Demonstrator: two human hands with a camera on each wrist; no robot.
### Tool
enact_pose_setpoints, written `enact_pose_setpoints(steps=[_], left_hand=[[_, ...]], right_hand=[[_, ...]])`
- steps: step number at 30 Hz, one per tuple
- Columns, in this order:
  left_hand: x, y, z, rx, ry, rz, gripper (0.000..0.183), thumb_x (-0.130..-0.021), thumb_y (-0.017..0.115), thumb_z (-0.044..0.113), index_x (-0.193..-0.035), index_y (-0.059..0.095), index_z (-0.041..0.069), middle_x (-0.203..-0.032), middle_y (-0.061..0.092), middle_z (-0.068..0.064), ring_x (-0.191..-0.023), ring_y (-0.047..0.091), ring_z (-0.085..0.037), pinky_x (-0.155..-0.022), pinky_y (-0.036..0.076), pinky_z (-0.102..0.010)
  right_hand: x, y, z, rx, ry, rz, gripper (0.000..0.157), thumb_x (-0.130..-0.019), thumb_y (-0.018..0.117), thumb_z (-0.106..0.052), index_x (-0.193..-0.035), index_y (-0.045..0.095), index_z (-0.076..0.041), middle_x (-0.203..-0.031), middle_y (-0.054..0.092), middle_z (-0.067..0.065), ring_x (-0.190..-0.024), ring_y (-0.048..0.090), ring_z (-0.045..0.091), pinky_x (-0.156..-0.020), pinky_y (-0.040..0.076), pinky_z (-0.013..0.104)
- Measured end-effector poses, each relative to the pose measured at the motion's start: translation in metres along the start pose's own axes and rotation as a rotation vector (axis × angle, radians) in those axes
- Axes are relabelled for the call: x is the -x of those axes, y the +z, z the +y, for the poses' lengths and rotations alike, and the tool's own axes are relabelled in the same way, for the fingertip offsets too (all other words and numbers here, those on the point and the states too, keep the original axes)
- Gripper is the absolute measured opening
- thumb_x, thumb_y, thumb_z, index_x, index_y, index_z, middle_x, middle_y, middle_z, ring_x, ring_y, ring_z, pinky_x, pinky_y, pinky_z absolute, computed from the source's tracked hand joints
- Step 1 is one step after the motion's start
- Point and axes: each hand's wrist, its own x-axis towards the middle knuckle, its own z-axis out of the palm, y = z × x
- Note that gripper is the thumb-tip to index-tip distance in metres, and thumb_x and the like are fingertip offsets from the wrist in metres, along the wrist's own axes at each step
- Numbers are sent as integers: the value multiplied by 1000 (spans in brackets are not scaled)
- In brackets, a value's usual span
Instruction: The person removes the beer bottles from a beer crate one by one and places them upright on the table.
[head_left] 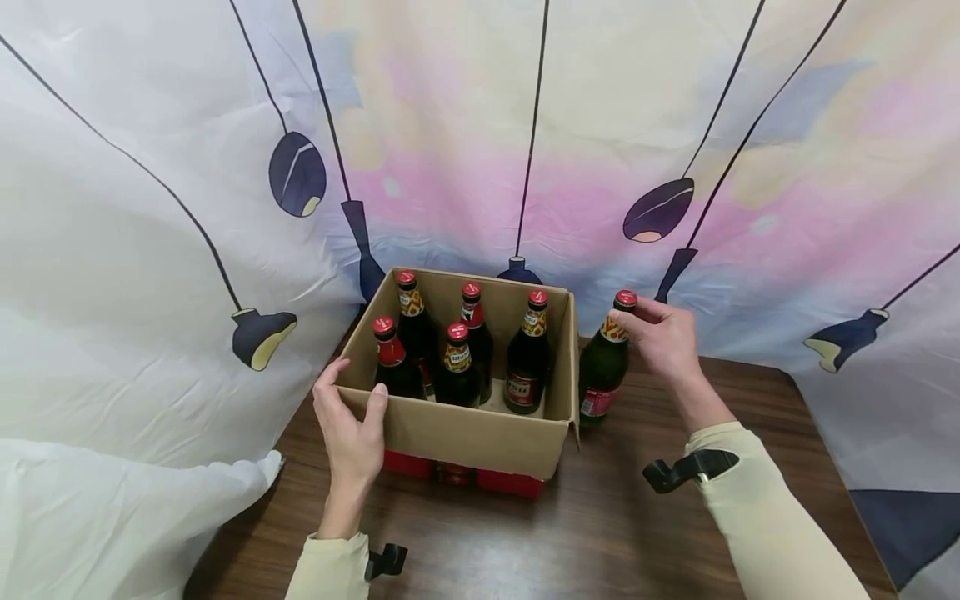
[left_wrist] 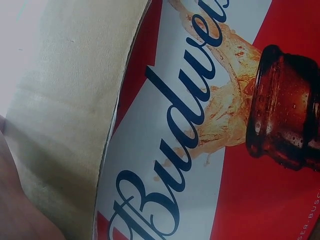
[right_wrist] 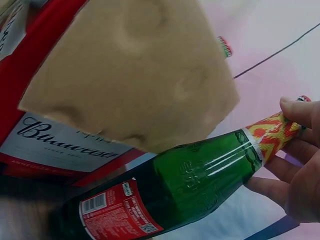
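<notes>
A green beer bottle [head_left: 602, 367] with a red cap stands beside the right end of an open cardboard box [head_left: 472, 429]. My right hand [head_left: 663, 337] pinches its neck just below the cap, over the patterned yellow neck label [right_wrist: 272, 136]. At the box's front left corner, my left hand [head_left: 351, 429] grips the flap, thumb over the rim. Inside the box stand several dark beer bottles [head_left: 528, 362] with red caps, upright and spaced apart. In the left wrist view, the box's red and white printed side [left_wrist: 200, 150] shows under the brown flap [left_wrist: 75, 100].
The box stands on a dark wooden table [head_left: 600, 533]. Behind it hangs a pale cloth [head_left: 450, 125] printed with lamps, close to the table's back edge. White fabric [head_left: 135, 508] bulges at the left. The box's right flap [right_wrist: 135, 75] folds outward next to the green bottle.
</notes>
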Motion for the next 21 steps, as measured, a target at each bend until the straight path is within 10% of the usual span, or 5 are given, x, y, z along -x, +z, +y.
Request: enact_pose_setpoints(steps=[21], left_hand=[[2,2,-1,-10,-34,6,61,-92,63,20,-146,44,-1,-150,46,-21,-140,35,-37,-114,25,-59]], right_hand=[[-5,28,31,-80,-9,35,48,-93,80,-31,-136,73,-10,-117,77,7,-88,61,4,-72,51,18]])
